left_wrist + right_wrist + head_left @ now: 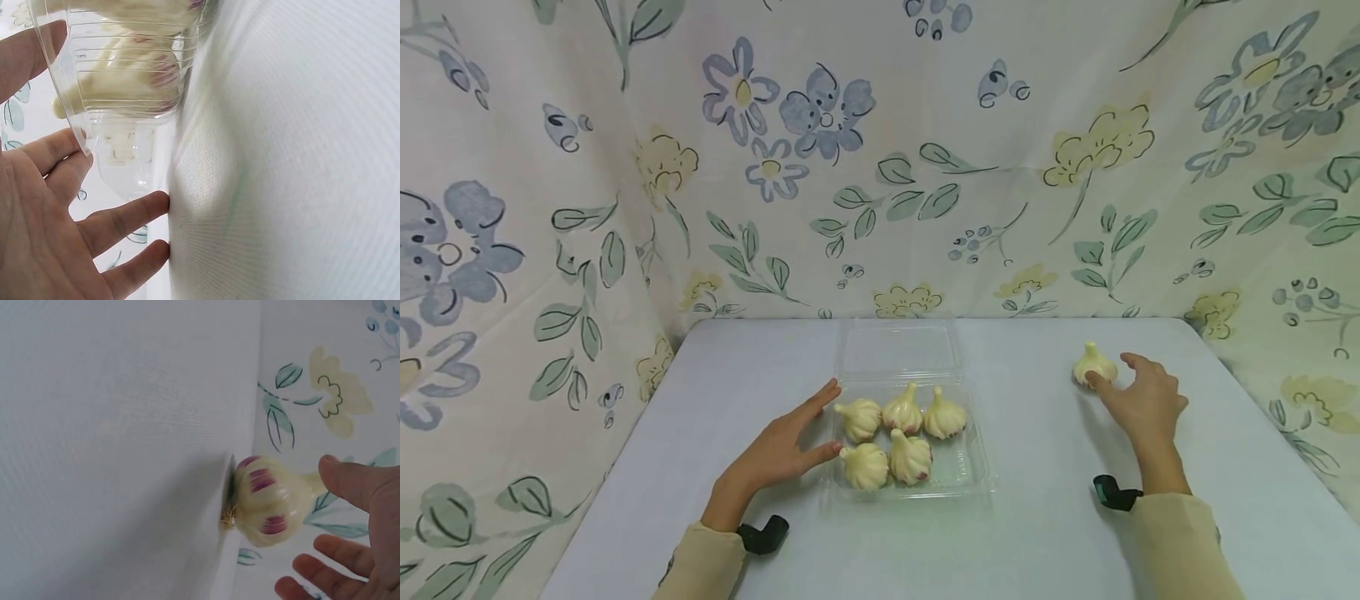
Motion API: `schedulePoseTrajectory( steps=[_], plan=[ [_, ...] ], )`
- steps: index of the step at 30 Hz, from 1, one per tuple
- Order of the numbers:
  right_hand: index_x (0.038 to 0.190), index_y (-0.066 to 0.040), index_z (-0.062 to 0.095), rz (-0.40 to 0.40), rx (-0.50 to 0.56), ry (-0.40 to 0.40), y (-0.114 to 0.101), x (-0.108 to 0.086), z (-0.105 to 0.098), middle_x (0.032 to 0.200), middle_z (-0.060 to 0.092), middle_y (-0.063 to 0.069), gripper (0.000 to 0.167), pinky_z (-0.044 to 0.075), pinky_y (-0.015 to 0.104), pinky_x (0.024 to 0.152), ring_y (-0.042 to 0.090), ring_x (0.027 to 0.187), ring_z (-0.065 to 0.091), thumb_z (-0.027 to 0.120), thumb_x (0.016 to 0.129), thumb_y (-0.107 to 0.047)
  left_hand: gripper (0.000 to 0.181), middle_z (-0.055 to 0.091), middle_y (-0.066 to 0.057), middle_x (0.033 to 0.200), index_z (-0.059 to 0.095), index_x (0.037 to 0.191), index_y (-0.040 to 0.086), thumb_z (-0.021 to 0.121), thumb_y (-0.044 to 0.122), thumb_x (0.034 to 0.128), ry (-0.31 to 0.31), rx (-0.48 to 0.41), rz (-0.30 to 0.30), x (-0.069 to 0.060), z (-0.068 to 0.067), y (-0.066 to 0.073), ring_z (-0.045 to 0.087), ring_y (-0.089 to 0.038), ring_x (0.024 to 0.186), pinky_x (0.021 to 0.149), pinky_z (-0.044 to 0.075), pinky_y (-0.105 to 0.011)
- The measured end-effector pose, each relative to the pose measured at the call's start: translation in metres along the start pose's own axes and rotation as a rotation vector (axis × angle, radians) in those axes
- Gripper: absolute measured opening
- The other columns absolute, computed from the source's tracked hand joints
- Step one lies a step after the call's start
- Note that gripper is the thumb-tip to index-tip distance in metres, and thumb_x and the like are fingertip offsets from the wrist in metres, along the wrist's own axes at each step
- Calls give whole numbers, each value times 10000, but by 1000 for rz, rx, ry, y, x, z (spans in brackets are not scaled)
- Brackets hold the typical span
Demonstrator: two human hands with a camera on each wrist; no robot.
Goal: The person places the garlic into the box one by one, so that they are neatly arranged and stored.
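Note:
A clear plastic clamshell box (958, 467) lies with its lid folded back, and several garlic bulbs (911, 457) sit inside it. My left hand (778, 446) is at the box's left side, fingers spread and fairly straight; in the left wrist view fingertips touch the box rim (75, 119). One more garlic bulb (1094, 365) stands upright on the table at the right, its purple-marked side (272, 500) showing in the right wrist view. Beside it is my right hand (1142, 404), thumb near the stem and fingers apart, not closed round the bulb.
The white table (1037, 533) carries the box near its middle. The clear lid (898, 348) lies towards the back edge. A floral curtain (880, 167) hangs behind the table and along both sides. Dark wrist devices (765, 535) sit by both sleeves.

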State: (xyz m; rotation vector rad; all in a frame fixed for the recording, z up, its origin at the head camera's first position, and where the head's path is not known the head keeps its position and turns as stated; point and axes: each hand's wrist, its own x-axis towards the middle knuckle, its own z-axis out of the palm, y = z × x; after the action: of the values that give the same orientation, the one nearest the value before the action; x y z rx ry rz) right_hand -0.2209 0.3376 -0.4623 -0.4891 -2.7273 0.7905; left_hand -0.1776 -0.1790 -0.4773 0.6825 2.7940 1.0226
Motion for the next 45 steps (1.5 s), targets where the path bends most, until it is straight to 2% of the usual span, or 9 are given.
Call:
schedulePoseTrajectory(
  steps=[9,19,23,32,39,42,45],
  plan=[
    [1440,85,460,-27,-57,-58,4,8,7,1407,445,426,776,298,737,923,637,1226,397,689,929,-452,860,187,122,1705,266,1630,274,680,551,929,-3,-3,1,2,0,0,484,-303,1444,1148,376,-634],
    [1431,80,469,-50,-89,-66,6,12,14,1334,482,438,775,334,762,881,654,1163,441,687,919,-460,859,186,120,1706,265,1630,276,676,556,929,-3,-1,-14,0,0,0,488,-306,1441,1147,371,-645],
    [1451,65,455,-48,-80,-72,7,14,15,1326,491,436,768,347,750,872,645,1152,458,680,926,-450,859,184,127,1705,264,1630,280,679,552,929,-1,-2,-10,0,1,0,487,-298,1443,1153,374,-631],
    [1462,65,430,-54,-36,-94,9,14,13,1388,500,396,726,347,726,892,612,1180,479,676,939,-374,843,180,133,1703,224,1621,383,675,558,930,-6,-7,-12,0,0,1,479,-294,1449,1158,370,-626],
    [1505,59,383,-64,-5,-149,11,16,10,1416,470,407,747,351,739,901,587,1207,485,654,968,-385,862,179,135,1704,257,1631,295,680,557,926,-7,-10,-12,0,0,2,472,-294,1454,1158,365,-633],
    [1508,76,372,-93,30,-164,13,17,9,1396,472,427,749,400,688,870,570,1187,505,649,979,-376,866,178,135,1705,261,1631,278,680,556,926,-7,-11,-11,0,0,1,457,-293,1465,1159,363,-633],
    [1510,98,353,-117,69,-186,16,19,10,1370,469,445,760,477,510,783,543,1142,533,647,988,-370,864,178,135,1705,260,1631,280,679,554,927,-6,-10,-11,0,0,1,453,-296,1467,1159,362,-635]
  ],
)
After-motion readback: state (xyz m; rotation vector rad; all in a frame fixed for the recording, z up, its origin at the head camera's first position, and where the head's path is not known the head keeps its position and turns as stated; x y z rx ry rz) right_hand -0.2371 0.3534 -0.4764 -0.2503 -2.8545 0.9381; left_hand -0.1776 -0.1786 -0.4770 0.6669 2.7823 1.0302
